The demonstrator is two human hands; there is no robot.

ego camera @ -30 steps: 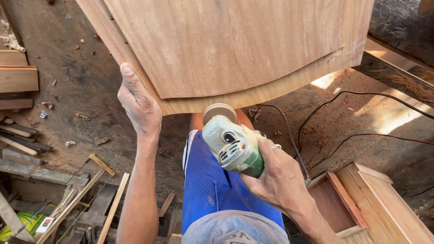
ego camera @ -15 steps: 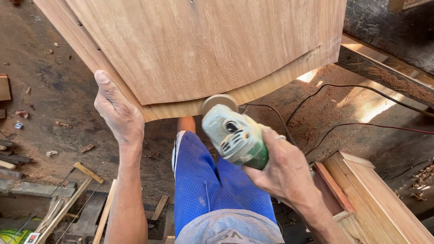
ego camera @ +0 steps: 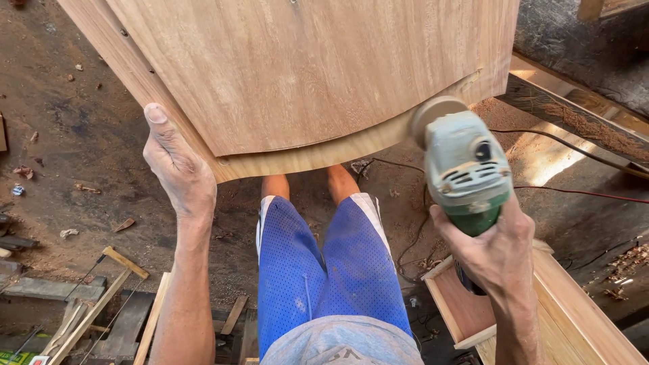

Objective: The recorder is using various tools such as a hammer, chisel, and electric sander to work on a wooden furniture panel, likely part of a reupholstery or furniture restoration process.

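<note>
The right hand [ego camera: 497, 253] is wrapped tight around a green and grey sander [ego camera: 466, 169], its round pad seemingly touching the curved bottom edge of the big wooden panel [ego camera: 304, 74]. The left hand [ego camera: 179, 169] grips the panel's left corner

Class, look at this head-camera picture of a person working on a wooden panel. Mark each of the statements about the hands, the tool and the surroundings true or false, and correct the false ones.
1. The right hand holds a green and grey sander. True.
2. The sander's disc meets the curved lower edge of the panel. True.
3. The left hand lies flat on the floor. False: it grips the panel's left edge.
4. The person wears red trousers. False: they wear blue shorts.
5. A cable runs across the floor to the right. True.
6. The sander lies unused in the wooden box. False: it is held up at the panel.
</note>
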